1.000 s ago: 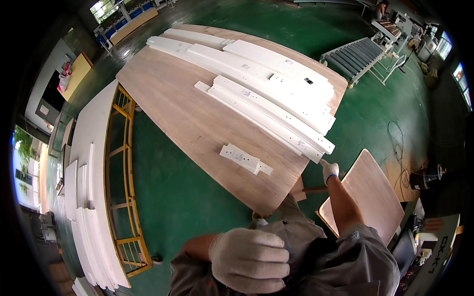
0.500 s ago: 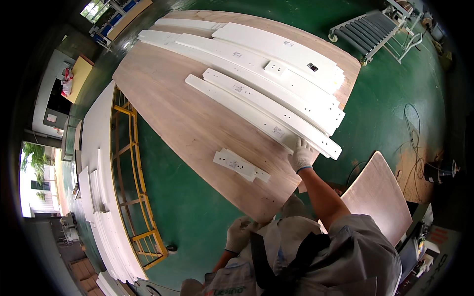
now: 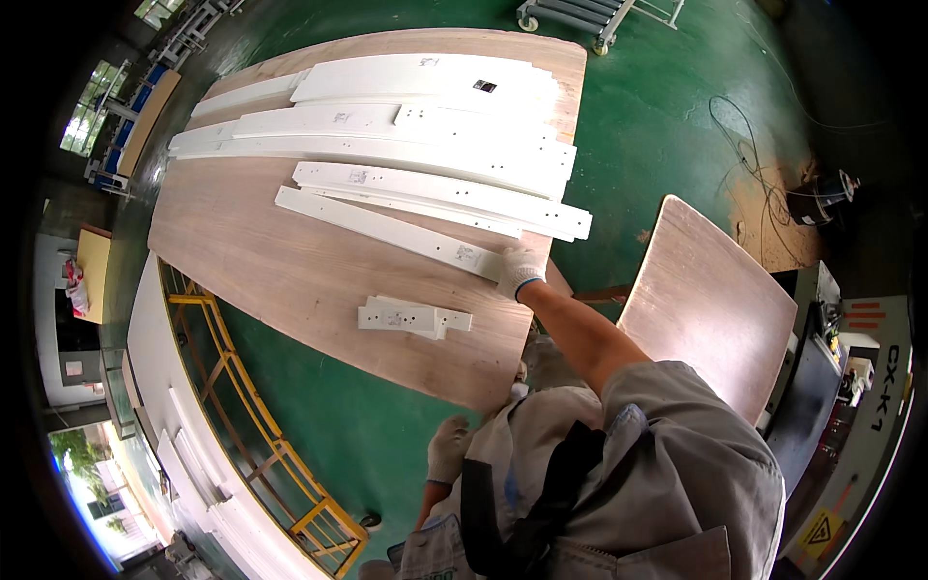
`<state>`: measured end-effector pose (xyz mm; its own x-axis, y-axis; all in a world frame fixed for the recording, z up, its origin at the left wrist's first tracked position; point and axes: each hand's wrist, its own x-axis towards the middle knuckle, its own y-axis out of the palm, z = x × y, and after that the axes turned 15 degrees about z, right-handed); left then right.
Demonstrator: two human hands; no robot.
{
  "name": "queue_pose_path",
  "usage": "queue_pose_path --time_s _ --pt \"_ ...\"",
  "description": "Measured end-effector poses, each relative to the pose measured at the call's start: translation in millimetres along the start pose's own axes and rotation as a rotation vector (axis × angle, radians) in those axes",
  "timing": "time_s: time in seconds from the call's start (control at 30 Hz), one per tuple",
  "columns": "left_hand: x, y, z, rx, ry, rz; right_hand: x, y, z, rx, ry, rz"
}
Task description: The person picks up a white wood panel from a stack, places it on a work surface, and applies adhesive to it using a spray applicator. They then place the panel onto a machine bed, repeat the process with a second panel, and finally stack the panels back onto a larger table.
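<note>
White against streaky brown and deep green

The long board (image 3: 387,233) at the right glove (image 3: 522,272) is white, with a greyish printed mark near one end. The short boards (image 3: 387,317) are white too, dotted black, and the wide panel (image 3: 396,82) is white with a black patch. Beneath them the worktop (image 3: 237,227) shows greyish-brown wood grain. Both the right glove and the left glove (image 3: 449,449) are off-white, the right one edged blue at its cuff. The work jacket (image 3: 681,449) is grey, the straps (image 3: 559,493) black. The floor (image 3: 628,145) is green, the railed frame (image 3: 277,443) yellow, the warning sign (image 3: 823,529) yellow with a black triangle.
</note>
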<state>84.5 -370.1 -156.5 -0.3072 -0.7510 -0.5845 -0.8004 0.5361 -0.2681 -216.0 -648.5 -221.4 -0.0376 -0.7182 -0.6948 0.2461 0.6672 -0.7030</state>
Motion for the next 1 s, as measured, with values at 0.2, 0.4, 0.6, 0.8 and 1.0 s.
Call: queue_pose_path --time_s 0.2,0.4,0.6,0.8,1.0 --pt "3.0 -12.7 126.5 0.876 0.2 -0.06 -67.7 -26.7 -25.0 -0.15 -0.011 -0.047" --pt "14.1 -15.9 96.1 0.526 0.208 0.054 -63.9 -109.1 -75.7 -0.272 -0.014 -0.419" --pt "14.3 -8.4 10.2 0.135 0.092 0.033 -18.6 -58.7 -86.3 -0.276 0.074 -0.316" --pt "51.0 -5.8 -33.3 0.044 0.104 0.256 -27.3 -75.2 -85.1 -0.234 0.049 -0.343" --pt "206.6 23.0 -65.2 -0.627 0.126 0.329 -34.5 -86.8 -86.7 -0.148 -0.007 -0.27"
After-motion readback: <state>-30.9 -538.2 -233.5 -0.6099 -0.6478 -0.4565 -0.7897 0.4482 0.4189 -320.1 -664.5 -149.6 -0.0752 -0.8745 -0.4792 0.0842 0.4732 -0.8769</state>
